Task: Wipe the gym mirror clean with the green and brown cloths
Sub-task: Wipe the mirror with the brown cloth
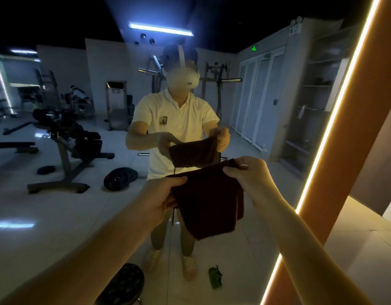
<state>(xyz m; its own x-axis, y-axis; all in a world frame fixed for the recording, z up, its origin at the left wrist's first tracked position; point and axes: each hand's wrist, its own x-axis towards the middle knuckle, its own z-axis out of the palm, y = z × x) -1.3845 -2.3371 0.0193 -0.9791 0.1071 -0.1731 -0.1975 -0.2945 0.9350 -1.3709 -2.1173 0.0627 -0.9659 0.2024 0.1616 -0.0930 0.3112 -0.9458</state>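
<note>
You hold the brown cloth [207, 205] by its top edge, left hand [159, 199] and right hand [249, 179] each with fingers [233, 171] clamped on it, its length hanging down — the mirror [80, 216] lies straight ahead, the green cloth [215, 277] on the floor [238, 282] below, nearer your right.

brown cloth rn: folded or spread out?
Folded. The brown cloth hangs doubled, with layered edges showing on its right side. The left hand and right hand pinch its top edge.
</note>
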